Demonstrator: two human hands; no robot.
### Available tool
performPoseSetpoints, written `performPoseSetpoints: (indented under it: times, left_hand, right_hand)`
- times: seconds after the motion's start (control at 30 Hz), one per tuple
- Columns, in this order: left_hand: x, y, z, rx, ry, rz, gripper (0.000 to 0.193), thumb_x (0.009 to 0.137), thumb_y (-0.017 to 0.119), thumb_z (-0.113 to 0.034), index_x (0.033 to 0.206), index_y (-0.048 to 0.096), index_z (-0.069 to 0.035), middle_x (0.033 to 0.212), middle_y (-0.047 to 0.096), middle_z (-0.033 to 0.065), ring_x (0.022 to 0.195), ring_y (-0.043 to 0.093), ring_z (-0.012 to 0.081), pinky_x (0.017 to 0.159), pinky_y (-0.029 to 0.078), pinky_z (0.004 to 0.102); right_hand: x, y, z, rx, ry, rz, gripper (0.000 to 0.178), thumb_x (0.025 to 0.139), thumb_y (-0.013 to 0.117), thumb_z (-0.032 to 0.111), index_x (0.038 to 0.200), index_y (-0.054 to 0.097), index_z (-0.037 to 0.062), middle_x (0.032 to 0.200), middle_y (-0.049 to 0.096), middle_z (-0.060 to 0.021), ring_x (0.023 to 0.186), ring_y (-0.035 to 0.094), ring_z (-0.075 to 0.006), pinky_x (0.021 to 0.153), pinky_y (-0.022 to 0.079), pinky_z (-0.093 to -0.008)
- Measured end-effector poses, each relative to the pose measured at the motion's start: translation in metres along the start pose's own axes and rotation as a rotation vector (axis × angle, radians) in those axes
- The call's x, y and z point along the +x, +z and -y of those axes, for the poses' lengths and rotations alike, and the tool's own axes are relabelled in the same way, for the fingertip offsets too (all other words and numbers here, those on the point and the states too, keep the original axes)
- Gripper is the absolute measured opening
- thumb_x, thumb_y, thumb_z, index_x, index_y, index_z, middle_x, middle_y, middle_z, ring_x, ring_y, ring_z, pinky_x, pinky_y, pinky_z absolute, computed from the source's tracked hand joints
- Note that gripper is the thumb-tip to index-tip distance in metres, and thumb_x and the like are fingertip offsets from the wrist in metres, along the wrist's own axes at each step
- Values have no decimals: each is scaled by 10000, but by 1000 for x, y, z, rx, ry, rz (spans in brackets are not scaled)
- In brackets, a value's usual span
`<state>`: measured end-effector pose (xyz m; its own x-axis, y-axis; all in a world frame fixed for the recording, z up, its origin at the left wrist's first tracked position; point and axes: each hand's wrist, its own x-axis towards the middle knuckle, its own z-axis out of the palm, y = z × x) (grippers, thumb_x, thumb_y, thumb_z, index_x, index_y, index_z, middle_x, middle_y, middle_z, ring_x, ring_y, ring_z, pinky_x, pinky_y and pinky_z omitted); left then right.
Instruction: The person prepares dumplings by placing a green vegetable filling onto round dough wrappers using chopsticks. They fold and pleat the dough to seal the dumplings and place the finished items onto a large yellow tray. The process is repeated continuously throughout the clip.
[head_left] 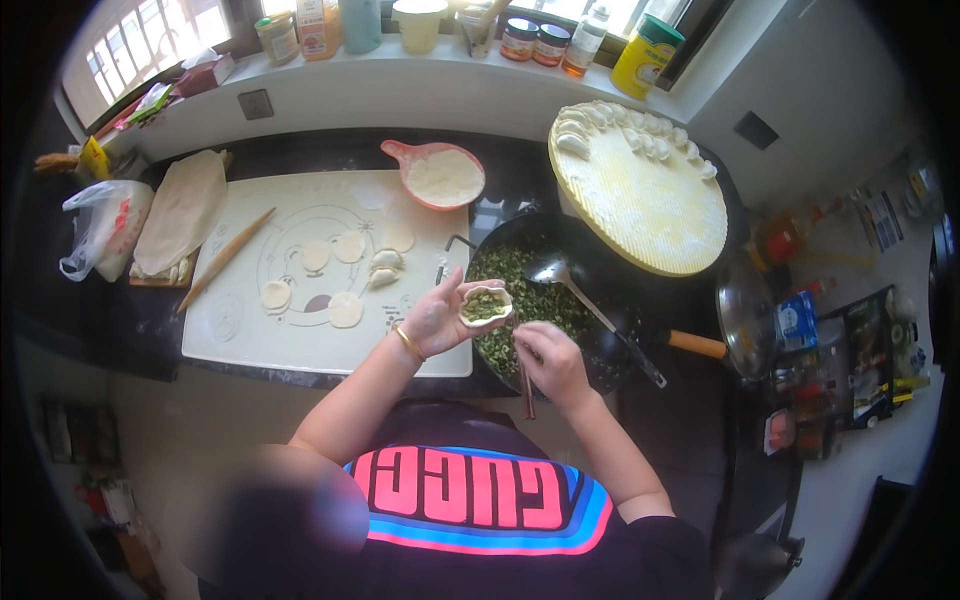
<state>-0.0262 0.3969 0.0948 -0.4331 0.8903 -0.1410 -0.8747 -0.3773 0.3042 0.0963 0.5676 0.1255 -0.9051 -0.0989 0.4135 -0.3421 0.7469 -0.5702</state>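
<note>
In my left hand (pixel 432 318) rests a round dumpling wrapper (pixel 489 318), cupped by the fingers, with green chopped filling on it. My right hand (pixel 556 362) grips a pair of dark chopsticks (pixel 526 392) close beside the wrapper; their tips are hard to make out. Beneath both hands is a black wok (pixel 620 300) of chopped green filling (pixel 505 262), a metal serving spoon (pixel 550 271) lying in it. Several flat wrappers (pixel 345 310) and a few folded dumplings (pixel 385 262) lie on the pale mat (pixel 215 335) to the left.
A wooden rolling pin (pixel 230 257) lies across the mat's left side, near a dough sheet (pixel 180 212). Behind the wok stand a pink bowl of flour (pixel 443 178) and a round yellow tray (pixel 640 215) with dumplings along its far edge. Jars (pixel 518 42) line the sill.
</note>
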Motion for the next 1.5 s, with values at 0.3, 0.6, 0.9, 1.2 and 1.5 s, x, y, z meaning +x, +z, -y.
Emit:
performPoseSetpoints:
  times: [0.3, 0.6, 0.9, 1.2, 1.5]
  left_hand:
    - [-11, 11, 0, 235, -25, 94, 519, 890, 478, -319, 1281, 352, -2, 1190, 488, 100, 1082, 495, 191, 927, 410, 364]
    - [-13, 27, 0, 892, 112, 38, 575, 822, 589, -69, 1320, 311, -1, 1133, 523, 44, 999, 507, 93, 851, 459, 261]
    - [-6, 23, 8, 987, 217, 83, 541, 855, 547, -67, 1329, 294, -2, 1157, 510, 46, 945, 516, 83, 813, 465, 247]
    - [7, 19, 13, 1232, 281, 53, 481, 844, 567, -85, 1283, 385, -4, 1034, 555, 59, 842, 562, 96, 757, 477, 238]
    - [8, 23, 16, 916, 231, -80, 401, 850, 566, -128, 1213, 456, 2, 1042, 593, 106, 926, 589, 164, 805, 492, 285]
  right_hand:
    - [36, 7, 13, 40, -78, -151, 121, 664, 671, 26, 743, 579, 28, 819, 542, -101, 765, 543, -264, 646, 454, -346]
    - [45, 2, 20, 223, 175, -171, 109, 682, 658, 33, 763, 584, 26, 852, 540, -121, 815, 531, -276, 704, 442, -345]
    - [44, -6, 12, 142, 65, -142, 127, 680, 651, 40, 793, 594, 25, 877, 544, -114, 842, 505, -277, 753, 412, -358]
    - [40, -2, 2, 32, 23, -241, 71, 708, 618, 21, 777, 603, 19, 827, 574, -86, 795, 519, -273, 720, 422, -351]
    - [21, 1, -7, 642, 437, -365, 214, 847, 442, -29, 1053, 489, 8, 964, 544, -111, 811, 601, -156, 750, 463, -265]
